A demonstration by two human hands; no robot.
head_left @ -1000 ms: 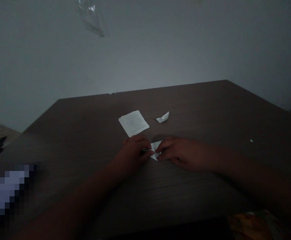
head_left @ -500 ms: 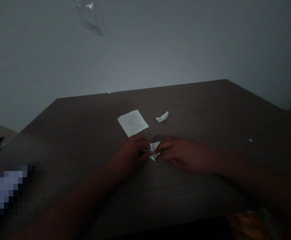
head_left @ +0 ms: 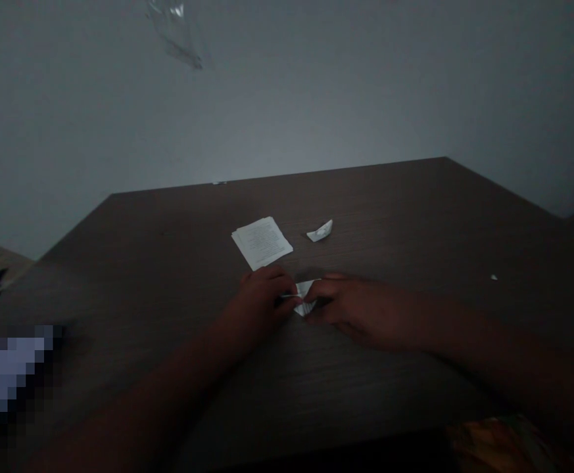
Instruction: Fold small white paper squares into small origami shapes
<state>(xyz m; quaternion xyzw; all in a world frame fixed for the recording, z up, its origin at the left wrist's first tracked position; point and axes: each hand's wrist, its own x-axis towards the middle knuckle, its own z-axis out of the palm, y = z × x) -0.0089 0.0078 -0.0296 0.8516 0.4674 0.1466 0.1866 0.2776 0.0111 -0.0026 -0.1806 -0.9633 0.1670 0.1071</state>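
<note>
A small piece of folded white paper (head_left: 305, 297) sits on the dark wood-grain table (head_left: 365, 223), pinched between both hands. My left hand (head_left: 261, 302) holds its left side, and a thin flap runs under the fingertips. My right hand (head_left: 350, 310) presses on its right side. Hands hide much of the fold. Just beyond my left hand lies a stack of printed paper squares (head_left: 262, 243), nearly touching my knuckles. Farther back rests a small folded paper boat shape (head_left: 320, 231).
A tiny white scrap (head_left: 494, 277) lies on the table to the right. A pixelated pale object (head_left: 5, 387) covers the lower left corner. A patterned item (head_left: 508, 447) shows below the near edge. A clear plastic piece (head_left: 173, 33) hangs before the grey wall.
My right hand has shifted slightly down and toward the near side on the folded paper. My left hand and the paper stay nearly still.
</note>
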